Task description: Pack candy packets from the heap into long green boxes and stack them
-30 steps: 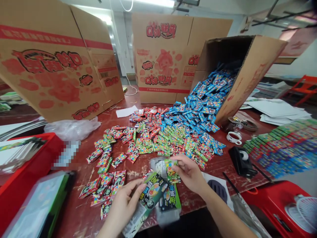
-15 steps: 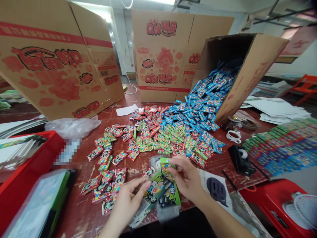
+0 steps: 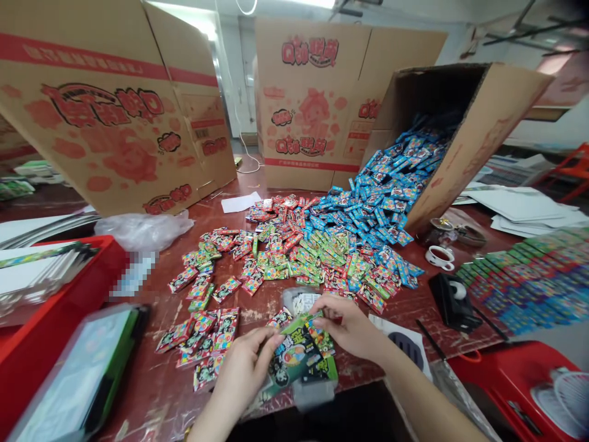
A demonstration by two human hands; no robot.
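My left hand (image 3: 251, 362) pinches the left edge of a green and black printed bag (image 3: 294, 359) between thumb and fingers. At the bag's upper right edge, my right hand (image 3: 356, 328) is closed on a small colourful candy packet (image 3: 322, 339). The packet's lower part sits against or inside the bag; I cannot tell which. Beneath lies a clear plastic tray (image 3: 315, 396), partly hidden by the bag, with more green printed packaging over it. Left of my left hand lie several red candy packets (image 3: 227, 328).
A heap of blue packets (image 3: 380, 196) spills from a tipped carton (image 3: 497, 104); green packets (image 3: 317, 252) lie before it. Red crate (image 3: 59, 313) at left, tape dispenser (image 3: 453, 301) and cup (image 3: 439, 258) at right. Two cartons (image 3: 308, 80) (image 3: 119, 110) stand behind.
My right hand has brought the small packet down to the bag's upper edge, and the bag's printed front now faces me more. The whole view has shifted slightly.
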